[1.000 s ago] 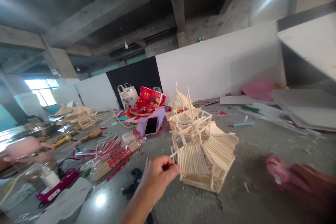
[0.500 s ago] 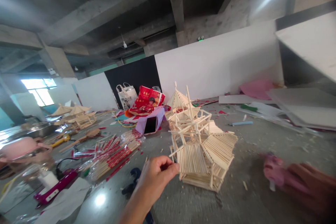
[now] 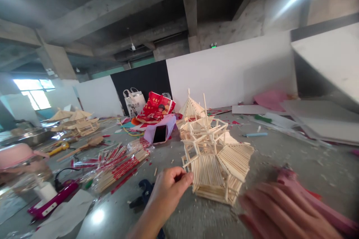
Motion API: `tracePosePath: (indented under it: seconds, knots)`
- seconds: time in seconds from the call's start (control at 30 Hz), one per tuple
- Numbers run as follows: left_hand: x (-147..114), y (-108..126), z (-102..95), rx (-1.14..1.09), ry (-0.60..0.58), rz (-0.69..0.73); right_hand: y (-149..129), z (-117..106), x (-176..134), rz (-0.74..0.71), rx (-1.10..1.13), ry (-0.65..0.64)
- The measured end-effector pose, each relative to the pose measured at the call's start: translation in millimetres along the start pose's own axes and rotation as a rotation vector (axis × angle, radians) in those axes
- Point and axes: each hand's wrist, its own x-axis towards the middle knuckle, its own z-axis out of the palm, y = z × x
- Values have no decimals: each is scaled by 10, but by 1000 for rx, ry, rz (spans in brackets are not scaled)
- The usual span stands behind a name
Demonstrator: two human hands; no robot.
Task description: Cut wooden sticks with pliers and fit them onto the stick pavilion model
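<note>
A pavilion model of pale wooden sticks (image 3: 209, 171) stands on the grey table, with ribbed roof panels and an open frame above. My left hand (image 3: 171, 188) pinches its left edge between thumb and fingers. The exact contact is partly covered by the fingers. To the model's right, my right hand (image 3: 286, 211) is blurred, its fingers stretched toward the model with nothing seen in them. Just behind that hand lies a pink glue gun (image 3: 297, 185), partly covered by it. Beside my left forearm is a dark blue tool (image 3: 146, 190), half hidden.
Bundles of red-tipped sticks (image 3: 123, 171) lie left of the model. A phone (image 3: 159, 134) leans on a purple stand behind them. At far left are a magenta tool (image 3: 54, 199) and a pink pot (image 3: 17, 157). White boards (image 3: 322, 115) rest at the right, near a light-blue stick (image 3: 255, 134).
My right hand has let go of the pink glue gun, which now lies on the table, and has moved left toward the model. My left hand keeps its pinch on the model's edge.
</note>
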Motion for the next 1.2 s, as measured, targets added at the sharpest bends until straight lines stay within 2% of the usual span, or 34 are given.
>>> tracePosePath:
  seconds: [0.03,0.2,0.4,1.2]
  knots:
    - [-4,9,2,-3,0,1,-72,56,110,-42,26,-22]
    - [-8,10,-8,-22,-16,29,-349,347,531,-51,89,-59]
    - [21,-46,9,-67,-20,63,-407,558,568,-62,5,-219]
    - [25,2,-7,-101,-59,63,-380,594,610,-62,41,-200]
